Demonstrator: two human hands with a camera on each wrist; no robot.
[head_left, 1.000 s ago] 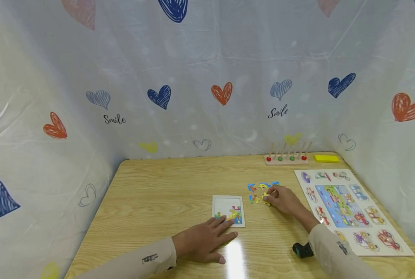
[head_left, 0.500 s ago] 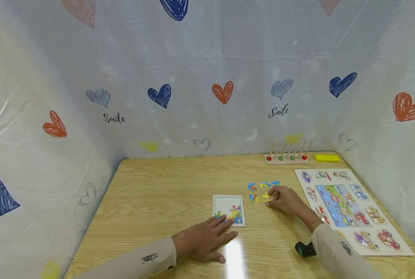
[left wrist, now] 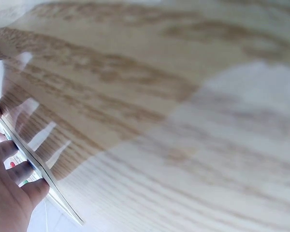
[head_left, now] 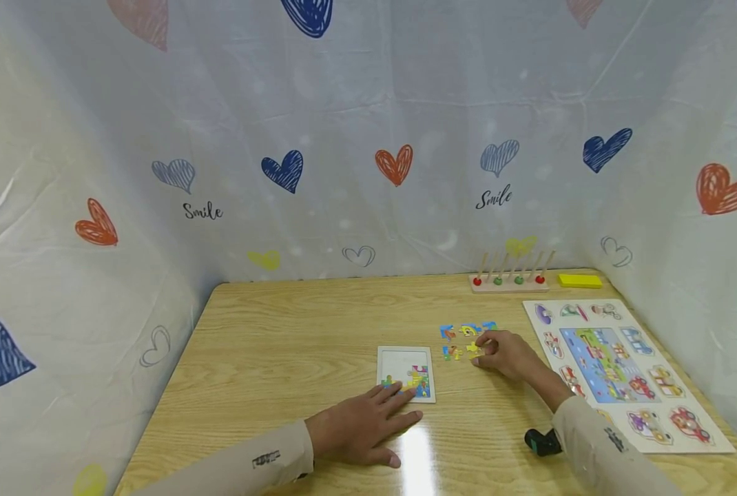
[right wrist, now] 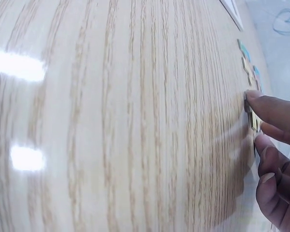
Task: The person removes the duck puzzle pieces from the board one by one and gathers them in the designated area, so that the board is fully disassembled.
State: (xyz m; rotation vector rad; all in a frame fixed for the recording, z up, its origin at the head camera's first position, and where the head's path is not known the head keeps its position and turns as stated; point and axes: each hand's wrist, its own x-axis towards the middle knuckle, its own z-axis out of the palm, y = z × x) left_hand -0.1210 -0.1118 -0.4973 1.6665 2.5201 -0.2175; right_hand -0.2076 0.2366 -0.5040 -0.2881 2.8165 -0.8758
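Observation:
My left hand (head_left: pixel 371 424) lies flat with fingers spread over the lower edge of a small white-framed puzzle tray (head_left: pixel 379 365). A few joined puzzle pieces (head_left: pixel 419 379) fill the tray's lower right, and the fingers hide part of that row. To the tray's right, my right hand (head_left: pixel 510 355) has its thumb and index finger about a yellow puzzle piece (head_left: pixel 472 348) on the table. In the right wrist view the thumb (right wrist: pixel 268 108) presses the edge of that thin piece (right wrist: pixel 247 102). Several loose blue and yellow pieces (head_left: pixel 448 333) lie close by.
A large board of vehicle pictures (head_left: pixel 613 432) lies at the right. Behind it stand a wooden peg stand (head_left: pixel 507 284) with red and green beads and a yellow block (head_left: pixel 580 281). A dark object (head_left: pixel 542 443) sits by the right sleeve. A heart-print sheet (head_left: pixel 344 227) encloses the table.
The right hand's fingers have parted slightly, so more of the yellow piece shows between thumb and index finger. My left hand stays in place on the tray.

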